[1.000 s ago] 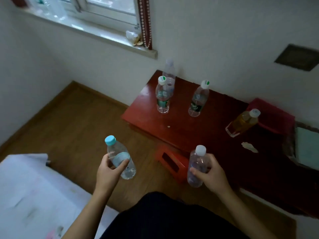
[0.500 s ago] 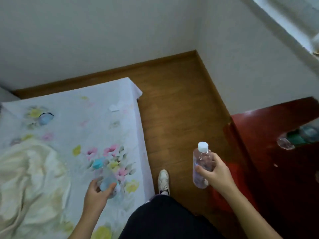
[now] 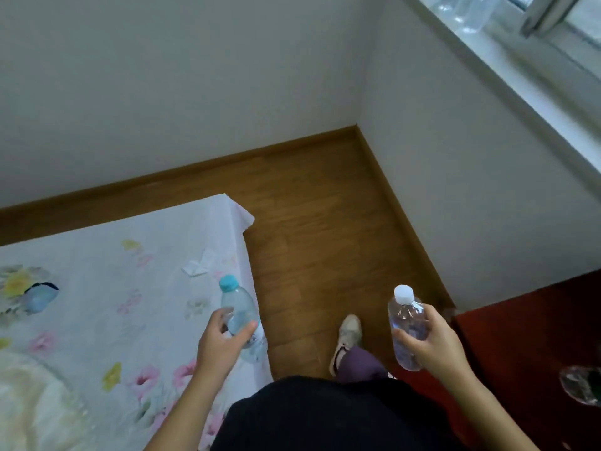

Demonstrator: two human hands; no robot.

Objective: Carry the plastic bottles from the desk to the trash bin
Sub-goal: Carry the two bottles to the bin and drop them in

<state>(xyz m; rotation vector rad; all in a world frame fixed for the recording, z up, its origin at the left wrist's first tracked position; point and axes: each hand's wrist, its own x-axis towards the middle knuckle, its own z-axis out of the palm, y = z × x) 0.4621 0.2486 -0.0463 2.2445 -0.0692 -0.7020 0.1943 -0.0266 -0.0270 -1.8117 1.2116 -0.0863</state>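
Note:
My left hand grips a clear plastic bottle with a blue cap, held upright over the edge of the bed. My right hand grips a second clear bottle with a white cap, also upright, above the floor beside the red desk. Only a corner of the desk shows at the lower right, with the base of another bottle at the frame edge. No trash bin is in view.
A bed with a floral sheet fills the lower left. Wooden floor runs between bed and desk to the room corner. My foot in a pale shoe is on the floor. A window sill runs along the upper right.
My view has swung left, away from the desk toward the bed and room corner. Both hands keep their bottles; the left one has risen from low over the bed.

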